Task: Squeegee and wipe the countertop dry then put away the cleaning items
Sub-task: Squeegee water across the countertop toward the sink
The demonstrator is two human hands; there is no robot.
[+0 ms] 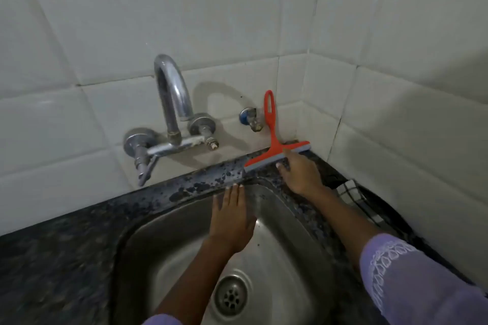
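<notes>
fingers [284, 166] of the right hand [301, 175] touch the blade of the orange squeegee [274, 152], not wrapped around it, on the speckled counter [200, 185] behind the sink [277, 232], handle leaning on the tiled wall [132, 34] right of the tap [171, 97]. left hand [232, 221] lies flat and open, holding nothing, on the sink's back wall.

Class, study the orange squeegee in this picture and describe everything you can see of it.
The squeegee looks like orange plastic, with a slim handle ending in a loop and a wide head edged by a grey blade strip. It stands propped, handle leaning up against the tiled wall, blade down on the dark speckled countertop in the corner behind the sink. The right hand touches the head's right part; the left hand does not touch it.
</notes>
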